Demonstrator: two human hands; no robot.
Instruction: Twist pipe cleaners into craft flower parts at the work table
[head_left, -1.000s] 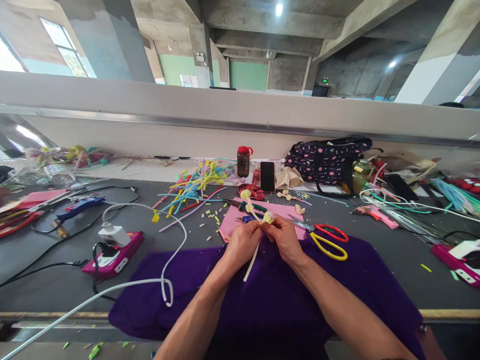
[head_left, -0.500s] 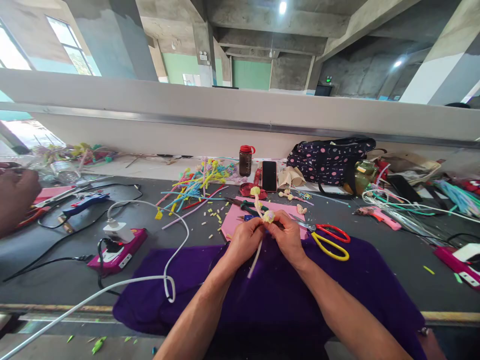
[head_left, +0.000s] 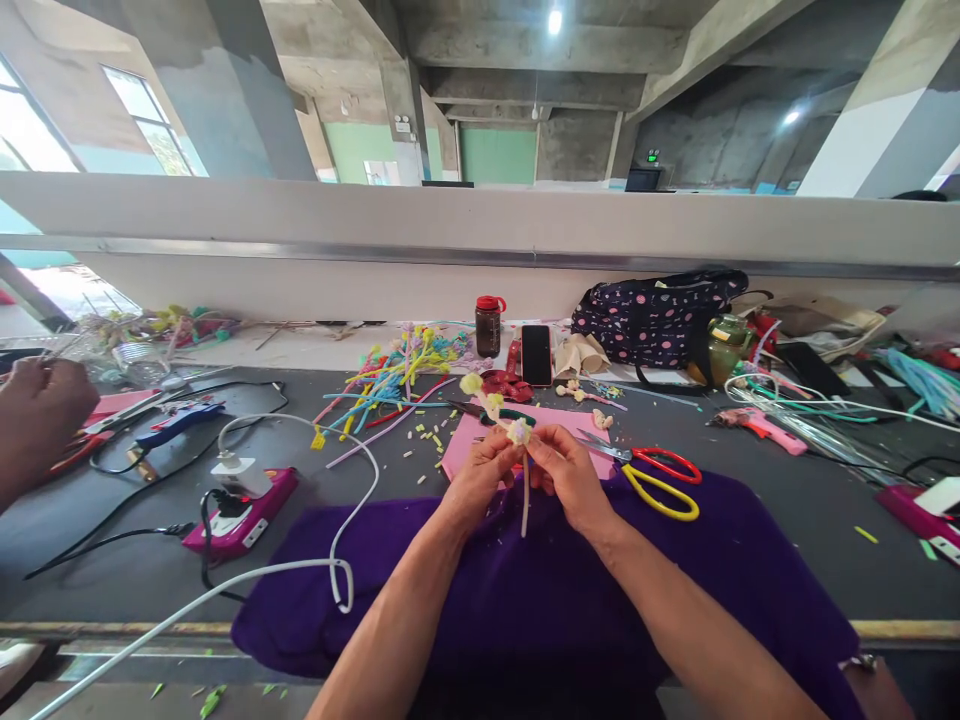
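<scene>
Fingers of the left hand (head_left: 474,490) and right hand (head_left: 574,482), nearly closed, are pinching a pale flower-like piece (head_left: 518,431) above purple cloth (head_left: 525,600), seemingly shaping it; the next move is probably calling for a steady hold.

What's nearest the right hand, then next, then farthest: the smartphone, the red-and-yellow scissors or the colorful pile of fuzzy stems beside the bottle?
In the head view, from the right hand:
1. Red-and-yellow scissors: just right of it.
2. Smartphone: beyond it, slightly left.
3. Pile of fuzzy stems: beyond it, farther left.
</scene>
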